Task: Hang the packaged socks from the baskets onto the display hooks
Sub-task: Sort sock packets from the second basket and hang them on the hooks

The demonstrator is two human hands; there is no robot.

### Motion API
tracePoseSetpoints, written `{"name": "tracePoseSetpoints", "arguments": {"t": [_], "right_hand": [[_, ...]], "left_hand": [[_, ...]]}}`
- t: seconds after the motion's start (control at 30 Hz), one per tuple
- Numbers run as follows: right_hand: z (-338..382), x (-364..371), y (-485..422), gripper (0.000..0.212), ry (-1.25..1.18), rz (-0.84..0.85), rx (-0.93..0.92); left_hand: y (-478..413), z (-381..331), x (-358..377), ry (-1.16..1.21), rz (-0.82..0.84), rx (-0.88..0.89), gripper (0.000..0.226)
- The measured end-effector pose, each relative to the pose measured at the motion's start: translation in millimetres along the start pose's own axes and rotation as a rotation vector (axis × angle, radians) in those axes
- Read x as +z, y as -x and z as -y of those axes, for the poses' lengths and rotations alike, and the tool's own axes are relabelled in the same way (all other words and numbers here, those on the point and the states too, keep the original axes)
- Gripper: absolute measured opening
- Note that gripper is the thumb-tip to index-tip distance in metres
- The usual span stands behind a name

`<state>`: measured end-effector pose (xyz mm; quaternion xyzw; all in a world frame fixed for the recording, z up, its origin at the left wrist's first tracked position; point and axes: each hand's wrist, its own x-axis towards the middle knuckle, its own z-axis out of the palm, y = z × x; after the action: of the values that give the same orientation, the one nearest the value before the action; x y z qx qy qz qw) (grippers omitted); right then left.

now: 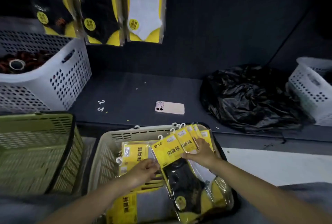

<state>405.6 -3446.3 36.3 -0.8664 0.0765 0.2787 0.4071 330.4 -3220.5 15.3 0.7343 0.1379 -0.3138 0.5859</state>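
Note:
A beige basket (115,144) at the bottom centre holds several yellow sock packs. My right hand (199,152) grips a fanned stack of packs (172,150) by their yellow headers, their white hangers pointing up toward the shelf. My left hand (143,171) pinches the lower left edge of the front pack, which has black socks in it. More packs (133,153) lie flat in the basket beneath. Three packs hang on the dark wall above: two with black socks (97,10) and one with white socks (144,8). The hooks themselves are out of view.
An empty green basket (36,152) stands at the left. A white perforated basket (45,76) with dark items sits on the shelf behind it. A pink phone (169,107), loose white hangers (101,105), a black plastic bag (251,98) and another white basket (314,89) lie on the dark shelf.

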Motion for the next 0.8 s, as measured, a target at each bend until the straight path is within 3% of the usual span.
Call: {"name": "tracePoseSetpoints", "arguments": {"t": [0.1,0.23,0.4,0.63,0.73,0.8], "right_hand": [[0,13,-2,0.108,0.228,-0.051,-0.021],[-2,14,-6,0.085,0.358,-0.192,-0.073],[-2,12,-10,0.054,-0.044,-0.038,-0.121],[43,-2,-4,0.03,-0.288,-0.065,-0.368],[74,-11,10,0.032,-0.378,-0.027,-0.559],[91,-18,21,0.035,-0.421,-0.01,-0.674]], "left_hand": [[1,-3,5,0.062,0.041,0.002,0.01],[0,-5,6,0.102,0.069,0.017,0.017],[-4,0,4,0.114,0.073,0.028,0.059],[-1,-22,1,0.294,-0.012,0.069,0.059],[5,-57,-6,0.293,-0.146,0.295,0.031],[12,-79,-13,0.302,-0.215,0.549,0.031]]}}
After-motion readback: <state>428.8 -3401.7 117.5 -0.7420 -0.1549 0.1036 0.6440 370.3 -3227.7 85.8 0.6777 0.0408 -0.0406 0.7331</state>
